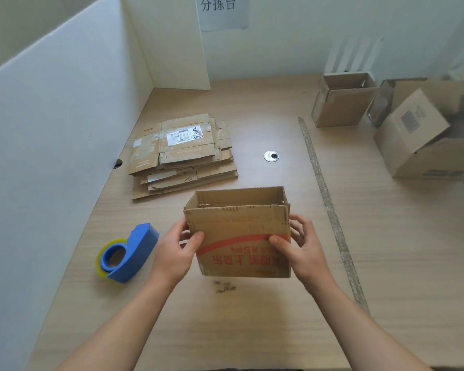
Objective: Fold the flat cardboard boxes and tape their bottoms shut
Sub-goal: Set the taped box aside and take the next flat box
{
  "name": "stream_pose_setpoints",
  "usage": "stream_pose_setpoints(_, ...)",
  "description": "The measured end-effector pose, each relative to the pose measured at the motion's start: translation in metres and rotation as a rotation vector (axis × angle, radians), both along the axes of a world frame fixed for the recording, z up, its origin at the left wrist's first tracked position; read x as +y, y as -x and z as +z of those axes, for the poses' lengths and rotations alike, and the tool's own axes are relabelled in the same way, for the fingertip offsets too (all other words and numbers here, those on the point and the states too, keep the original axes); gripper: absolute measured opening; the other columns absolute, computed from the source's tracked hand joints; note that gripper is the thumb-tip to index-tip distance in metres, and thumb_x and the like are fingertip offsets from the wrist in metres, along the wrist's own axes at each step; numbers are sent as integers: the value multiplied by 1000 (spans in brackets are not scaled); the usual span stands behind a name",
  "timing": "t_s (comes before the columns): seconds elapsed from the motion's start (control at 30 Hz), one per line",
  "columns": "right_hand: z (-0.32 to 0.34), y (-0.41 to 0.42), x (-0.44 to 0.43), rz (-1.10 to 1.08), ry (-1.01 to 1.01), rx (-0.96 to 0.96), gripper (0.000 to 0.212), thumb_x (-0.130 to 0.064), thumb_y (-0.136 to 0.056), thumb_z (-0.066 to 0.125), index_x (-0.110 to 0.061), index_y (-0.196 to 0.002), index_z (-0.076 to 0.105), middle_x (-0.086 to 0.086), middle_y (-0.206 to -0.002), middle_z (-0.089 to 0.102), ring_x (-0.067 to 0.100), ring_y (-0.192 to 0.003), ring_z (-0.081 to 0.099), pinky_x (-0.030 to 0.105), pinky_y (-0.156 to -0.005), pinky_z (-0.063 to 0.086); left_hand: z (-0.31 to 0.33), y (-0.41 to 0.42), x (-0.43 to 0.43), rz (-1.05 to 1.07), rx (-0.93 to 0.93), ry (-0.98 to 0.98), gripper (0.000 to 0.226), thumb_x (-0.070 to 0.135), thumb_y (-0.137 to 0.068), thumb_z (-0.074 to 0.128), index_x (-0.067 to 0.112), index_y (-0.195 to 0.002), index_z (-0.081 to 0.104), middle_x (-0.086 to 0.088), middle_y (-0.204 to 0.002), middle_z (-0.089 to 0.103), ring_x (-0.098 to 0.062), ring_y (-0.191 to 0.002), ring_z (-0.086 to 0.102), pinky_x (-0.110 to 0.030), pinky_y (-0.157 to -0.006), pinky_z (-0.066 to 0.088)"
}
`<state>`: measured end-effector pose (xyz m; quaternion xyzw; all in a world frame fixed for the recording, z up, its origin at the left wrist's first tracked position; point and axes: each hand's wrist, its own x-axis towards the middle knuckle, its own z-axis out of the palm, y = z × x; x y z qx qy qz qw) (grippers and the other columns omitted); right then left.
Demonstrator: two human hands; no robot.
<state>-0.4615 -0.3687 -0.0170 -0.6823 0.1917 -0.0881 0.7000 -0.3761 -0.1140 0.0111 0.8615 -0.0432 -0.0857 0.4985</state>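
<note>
The left hand (176, 249) and right hand (304, 246) are gripping the opened box (241, 228) at the table (252, 330) centre, fingers (300, 226) curling round its side edges, probably squaring it upright; the tape dispenser (130, 253) is lying just left, within reach

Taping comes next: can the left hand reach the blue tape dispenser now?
Probably yes: the tape dispenser lies just left of the left hand, nothing between, though that hand grips the box.
</note>
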Motion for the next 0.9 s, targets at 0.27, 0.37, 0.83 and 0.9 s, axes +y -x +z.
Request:
stream_pose_setpoints(0.27,29,40,-41,-232,53,-48,69,-54,-55,89,-47,-114,56,-7,-124,66,13,-119,61,51,-101,50,24,-18,-24,-325,-194,-308,44,32,-96,64,20,-138,57,5,-129,62,-10,-115,57,-29,-98,44)
stream_pose_setpoints(0.37,38,52,-65,-300,99,-62,68,-54,-57,90,-47,-115,54,-8,-125,65,13,-119,61,52,-100,51,32,-28,-45,-467,-298,-427,40,35,-96,62,21,-134,59,5,-131,61,-13,-121,54,-31,-101,43)
stream_pose_setpoints(0.83,46,-20,-243,-322,214,-100,57,-36,-72,87,-52,-114,51,-7,-131,59,13,-124,55,42,-101,51,63,-99,-224,-656,-472,-575,39,38,-99,54,26,-136,55,9,-136,54,-15,-124,49,-32,-97,42)
stream_pose_setpoints(0.9,40,-46,-275,-296,214,-91,59,-36,-72,87,-48,-117,51,-7,-132,59,11,-125,54,41,-102,50,61,-118,-255,-638,-450,-563,39,36,-99,55,25,-136,55,7,-137,54,-16,-125,48,-33,-100,41)
